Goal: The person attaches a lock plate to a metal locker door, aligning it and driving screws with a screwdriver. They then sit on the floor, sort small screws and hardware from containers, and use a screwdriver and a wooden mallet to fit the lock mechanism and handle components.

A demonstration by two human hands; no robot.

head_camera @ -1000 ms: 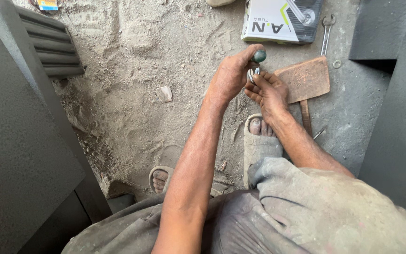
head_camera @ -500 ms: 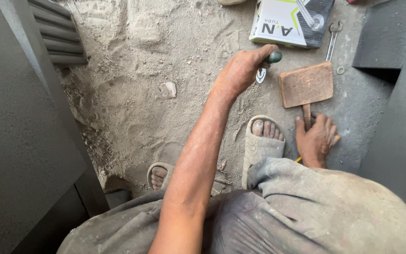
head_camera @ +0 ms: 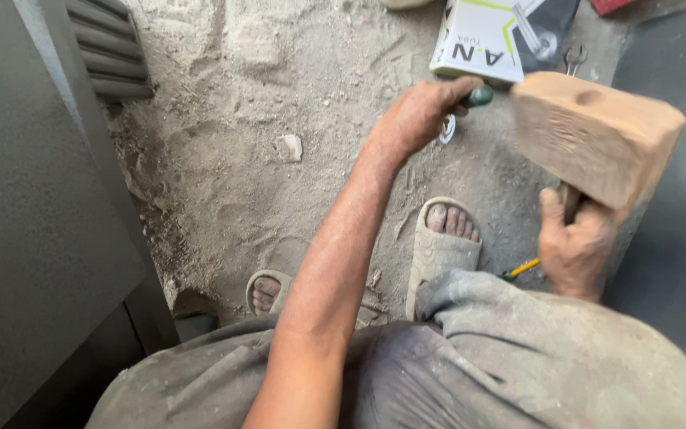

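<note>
Wooden mallet, pale and block-headed, is raised at the right of the view, its head blurred and tilted, well above the ground. Right hand is clamped around the mallet's handle just below the head, thumb up along the shaft. Left hand reaches forward at arm's length and is closed around a green-handled tool; only the rounded green end shows past the fingers. Just below that hand, a small metal ring lies on the ground, beside or under the tool's tip; which cannot be told. The two hands are well apart, the left low near the ground, the right lifted.

Sandy, dusty ground fills the middle, with a small stone on it. A white and dark box lies just beyond the left hand, a spanner beside it. Two feet in grey sandals show: one between the arms, the other partly hidden by the left arm. A yellow-tipped object pokes out near the right wrist. Dark grey metal panels stand at the left, one ribbed; another dark sheet lies at the right. Dusty grey trousers cover the knees in the foreground.
</note>
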